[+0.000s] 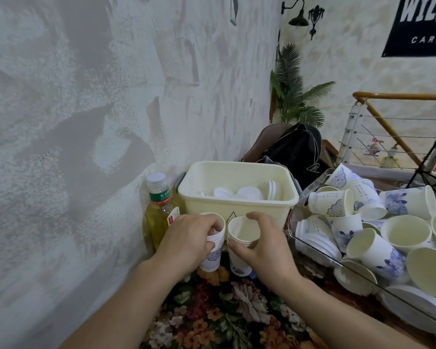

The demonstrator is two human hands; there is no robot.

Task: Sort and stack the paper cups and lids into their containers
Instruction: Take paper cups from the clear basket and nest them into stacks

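Note:
My left hand (pixel 186 238) grips a stack of nested white paper cups (pixel 215 248) with blue print, just in front of the cream plastic bin (pixel 237 205). Beside it, my right hand (pixel 264 244) holds a second short stack of paper cups (pixel 242 235), thumb and fingers curled around its rim. The two stacks stand side by side, nearly touching. White lids (pixel 244 192) lie inside the cream bin. At the right, a clear tray (pixel 312 250) holds several loose cups (pixel 378 250) and stacked lids (pixel 317 244).
A bottle of yellow liquid (pixel 161 210) stands against the textured wall at the left of the bin. A floral cloth (pixel 227 313) covers the table. A black backpack (pixel 295 147) sits behind the bin, with a plant and a stair railing beyond.

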